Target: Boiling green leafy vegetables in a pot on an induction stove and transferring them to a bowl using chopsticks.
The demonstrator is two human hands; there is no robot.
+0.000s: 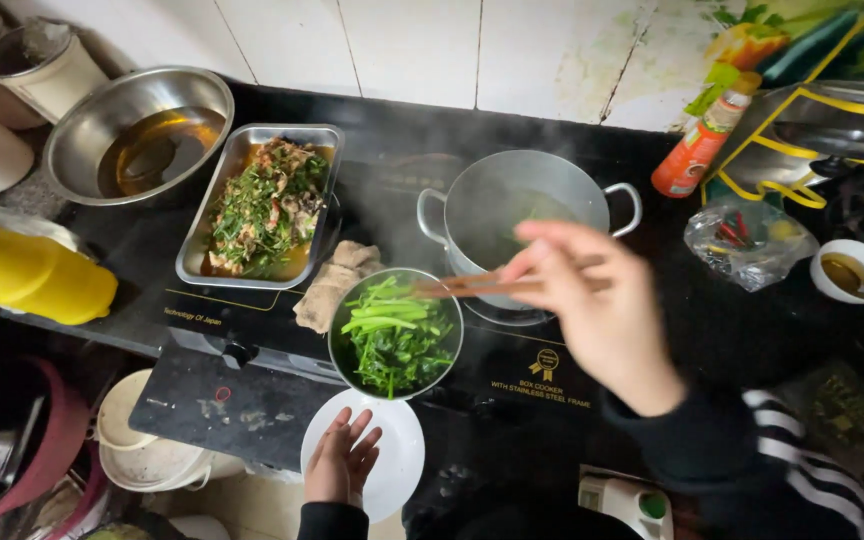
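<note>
— What has the right hand [592,300] got?

— Fingers pinched on wooden chopsticks [472,284], tips reaching over a metal bowl of green vegetables [395,338] on the black desk [692,330].

— And the left hand [340,460]?

— Spread flat, fingers apart, lying on a white plate [397,470] just below that bowl.

— Around them?

— A steaming steel pot [517,215] behind the bowl, a tray of herb-topped food [264,205] to the left, a folded cloth [330,283] between.
</note>
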